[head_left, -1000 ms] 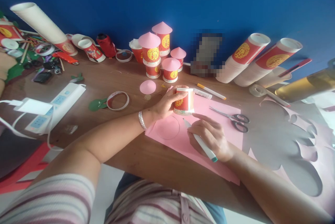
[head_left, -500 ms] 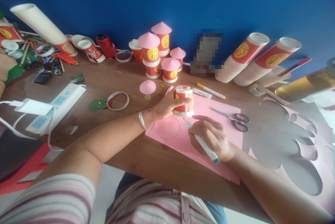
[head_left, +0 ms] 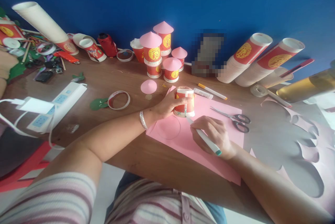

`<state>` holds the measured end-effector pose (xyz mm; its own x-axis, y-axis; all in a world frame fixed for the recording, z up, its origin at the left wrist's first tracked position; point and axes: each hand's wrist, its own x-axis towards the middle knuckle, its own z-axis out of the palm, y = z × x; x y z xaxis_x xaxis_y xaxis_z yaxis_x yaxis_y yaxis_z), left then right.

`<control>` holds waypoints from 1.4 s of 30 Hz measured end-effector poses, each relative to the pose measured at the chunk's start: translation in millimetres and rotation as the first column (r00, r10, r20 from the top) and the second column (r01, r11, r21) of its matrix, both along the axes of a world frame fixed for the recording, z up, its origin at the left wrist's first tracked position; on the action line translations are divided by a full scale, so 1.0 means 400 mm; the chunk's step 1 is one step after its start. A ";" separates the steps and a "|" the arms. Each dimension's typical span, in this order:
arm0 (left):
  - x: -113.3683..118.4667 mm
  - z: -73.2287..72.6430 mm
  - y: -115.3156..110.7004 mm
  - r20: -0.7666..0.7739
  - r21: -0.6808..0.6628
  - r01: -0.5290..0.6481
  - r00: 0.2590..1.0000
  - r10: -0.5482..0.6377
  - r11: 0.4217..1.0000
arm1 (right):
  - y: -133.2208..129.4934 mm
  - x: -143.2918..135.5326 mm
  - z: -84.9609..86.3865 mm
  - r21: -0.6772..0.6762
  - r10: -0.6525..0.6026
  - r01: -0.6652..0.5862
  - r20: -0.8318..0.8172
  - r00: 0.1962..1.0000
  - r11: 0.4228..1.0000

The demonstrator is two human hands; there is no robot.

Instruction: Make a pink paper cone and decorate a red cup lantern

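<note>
My left hand (head_left: 171,103) wraps round a red and white paper cup (head_left: 184,107), cut short and turned rim down, over the pink paper (head_left: 222,138). Green marks show near the cup's lower rim. In my right hand (head_left: 210,135) is a white marker pen (head_left: 208,141) with a green end; its tip points at the cup's lower edge, and I cannot tell whether it touches. A drawn circle (head_left: 169,128) lies on the paper left of the pen. Scissors (head_left: 237,119) rest on the paper's right side. Above them are a glue stick (head_left: 203,93) and a yellow-and-white pen (head_left: 212,91).
Cups with pink cone roofs (head_left: 151,53) stand by the blue wall, a loose pink cone (head_left: 148,87) before them. Stacked paper cups (head_left: 243,56) lean at the right, near tape (head_left: 258,90) and pink offcuts (head_left: 311,154). A power strip (head_left: 57,107) lies left.
My right hand and the marker have shifted slightly right and the pen tip now sits close to the cup's lower rim. A green line on the cup's seam looks longer. The left hand keeps its hold.
</note>
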<state>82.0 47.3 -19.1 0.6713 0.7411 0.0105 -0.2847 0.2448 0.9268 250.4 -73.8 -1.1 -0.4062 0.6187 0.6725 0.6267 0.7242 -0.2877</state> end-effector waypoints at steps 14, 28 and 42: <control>0.001 -0.006 0.003 0.006 0.012 0.011 1.000 -0.011 1.000 | 0.002 0.004 -0.009 0.042 -0.028 0.027 0.034 0.999 0.999; -0.002 0.007 -0.006 0.005 -0.039 0.027 1.000 -0.027 0.999 | 0.000 0.001 0.002 0.080 -0.069 0.066 0.036 0.997 0.995; 0.000 -0.012 0.002 -0.019 0.038 0.018 1.000 -0.017 0.999 | -0.004 -0.007 -0.005 0.078 -0.029 0.024 0.061 0.998 0.997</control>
